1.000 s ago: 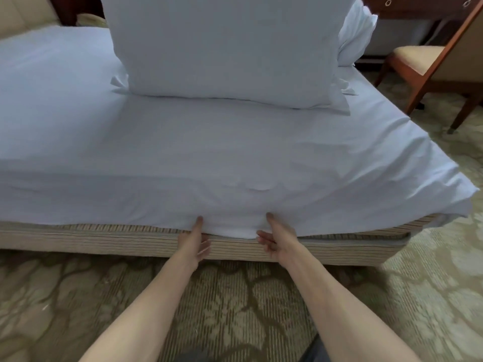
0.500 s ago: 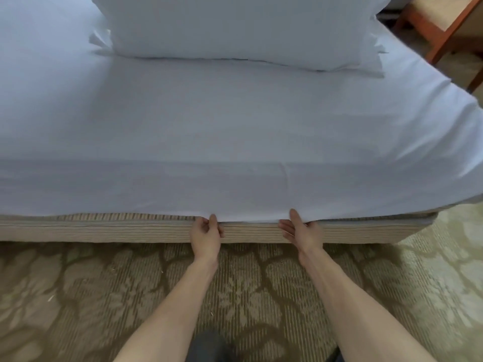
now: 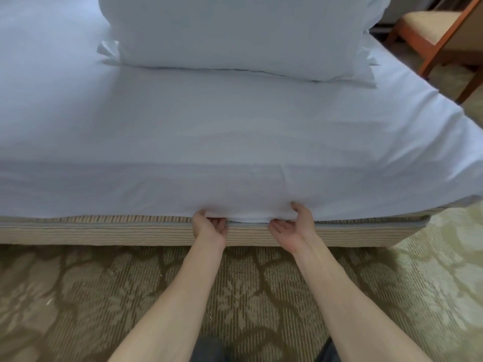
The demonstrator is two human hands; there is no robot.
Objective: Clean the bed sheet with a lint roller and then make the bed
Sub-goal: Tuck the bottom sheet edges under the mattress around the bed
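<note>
Currently, left hand and right hand each pinch the smooth white bed sheet hem above the ribbed tan bed base, plump pillow behind, wooden chair beyond.

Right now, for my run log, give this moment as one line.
phase: making bed | left hand: grips bed sheet edge | right hand: grips same edge | pillow: on bed sheet

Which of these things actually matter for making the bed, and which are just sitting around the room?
Part of the job: bed sheet, its lower edge gripped by the left hand and right hand; pillow on top of the sheet; striped bed base below it.

Just there: wooden chair at the far right; patterned carpet.
</note>
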